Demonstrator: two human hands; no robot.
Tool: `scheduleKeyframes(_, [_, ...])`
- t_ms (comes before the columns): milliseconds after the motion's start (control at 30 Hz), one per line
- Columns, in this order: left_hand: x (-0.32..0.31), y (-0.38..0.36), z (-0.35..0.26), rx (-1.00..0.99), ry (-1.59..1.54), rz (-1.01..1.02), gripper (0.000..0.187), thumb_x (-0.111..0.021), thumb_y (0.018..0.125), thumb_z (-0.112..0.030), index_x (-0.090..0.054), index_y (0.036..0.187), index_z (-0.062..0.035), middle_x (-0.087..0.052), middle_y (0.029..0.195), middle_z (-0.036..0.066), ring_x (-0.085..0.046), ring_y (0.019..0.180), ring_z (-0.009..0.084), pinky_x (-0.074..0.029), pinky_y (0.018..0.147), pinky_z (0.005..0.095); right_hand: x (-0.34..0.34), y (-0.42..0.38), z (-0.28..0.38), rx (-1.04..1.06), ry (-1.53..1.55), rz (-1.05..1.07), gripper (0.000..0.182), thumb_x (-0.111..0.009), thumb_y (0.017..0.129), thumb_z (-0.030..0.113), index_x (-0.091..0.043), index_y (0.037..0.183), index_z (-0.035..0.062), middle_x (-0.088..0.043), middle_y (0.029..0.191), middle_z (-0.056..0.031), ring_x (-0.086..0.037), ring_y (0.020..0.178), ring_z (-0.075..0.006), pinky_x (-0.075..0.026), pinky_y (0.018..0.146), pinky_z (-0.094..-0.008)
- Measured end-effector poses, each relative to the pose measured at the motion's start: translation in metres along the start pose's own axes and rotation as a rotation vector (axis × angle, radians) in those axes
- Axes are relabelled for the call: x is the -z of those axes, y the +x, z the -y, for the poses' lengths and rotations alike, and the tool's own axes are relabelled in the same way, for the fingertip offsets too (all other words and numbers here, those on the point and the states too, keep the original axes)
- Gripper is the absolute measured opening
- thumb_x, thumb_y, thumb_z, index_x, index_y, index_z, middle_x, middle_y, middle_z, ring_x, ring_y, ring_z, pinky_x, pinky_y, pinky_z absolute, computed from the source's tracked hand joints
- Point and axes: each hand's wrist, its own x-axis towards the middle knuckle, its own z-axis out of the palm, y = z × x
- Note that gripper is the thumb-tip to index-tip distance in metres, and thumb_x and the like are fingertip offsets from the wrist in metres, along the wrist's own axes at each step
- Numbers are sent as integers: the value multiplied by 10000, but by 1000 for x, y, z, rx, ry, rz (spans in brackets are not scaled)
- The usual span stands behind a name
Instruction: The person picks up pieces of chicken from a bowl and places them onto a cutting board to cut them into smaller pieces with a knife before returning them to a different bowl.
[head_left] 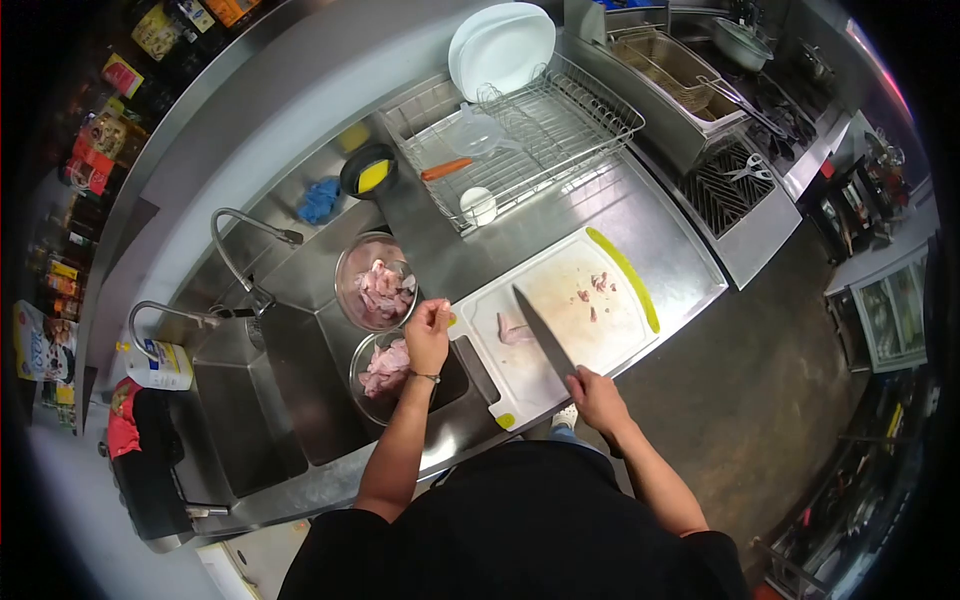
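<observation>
My right hand (598, 400) is closed around the handle of a large kitchen knife (543, 330). Its blade points away from me over the white cutting board (625, 325) with green ends. A chicken wing piece (513, 331) lies on the board, left of the blade. Small meat scraps (598, 285) are scattered near the far right end. My left hand (429, 330), fingers pinched together, is beside the board's left edge; anything in it is hidden. Close by are a bowl of raw chicken pieces (384, 290) and, nearer me, a second bowl with chicken (386, 366).
A wire dish rack (560, 150) holding white plates (500, 50) stands behind the board. To the left are a steel sink (240, 410) and a curved faucet (230, 245). A black pan (368, 165) and blue cloth (320, 200) sit at the back. A fryer (680, 75) is right.
</observation>
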Motion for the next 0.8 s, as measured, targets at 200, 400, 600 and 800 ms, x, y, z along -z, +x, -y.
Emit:
scheduleKeyframes(200, [-53, -10, -38, -98, 105, 275, 117, -666, 843, -123, -653, 851, -7, -648, 747, 57, -585, 670, 81, -451, 586, 238, 38, 0, -23, -83, 172, -293, 259, -509, 919, 221, -537, 872, -33, -596, 767, -272, -569, 759, -460, -446, 652, -494])
scheduleKeyframes(400, [-161, 14, -40, -327, 204, 543, 93, -676, 789, -154, -678, 810, -64, -607, 740, 71, -584, 735, 212, -451, 680, 341, 49, -10, -50, -193, 284, -359, 279, -504, 930, 227, -551, 906, -47, -606, 770, -255, -587, 763, -441, -453, 643, -451])
scheduleKeyframes(600, [-179, 16, 0, -896, 832, 419, 135, -643, 785, -219, -696, 858, -119, -565, 716, 6, -523, 803, 184, -379, 736, 368, 45, -30, -60, -245, 356, -365, 281, -504, 932, 227, -551, 897, -48, -632, 791, -228, -618, 769, -407, -472, 654, -427])
scheduleKeyframes(800, [-149, -4, -20, -826, 1046, 562, 307, -574, 816, -235, -641, 1084, -100, -570, 853, 27, -526, 851, 193, -384, 747, 378, 48, -35, -76, -295, 375, -355, 281, -507, 928, 234, -547, 879, -40, -649, 810, -206, -635, 795, -377, -482, 690, -424])
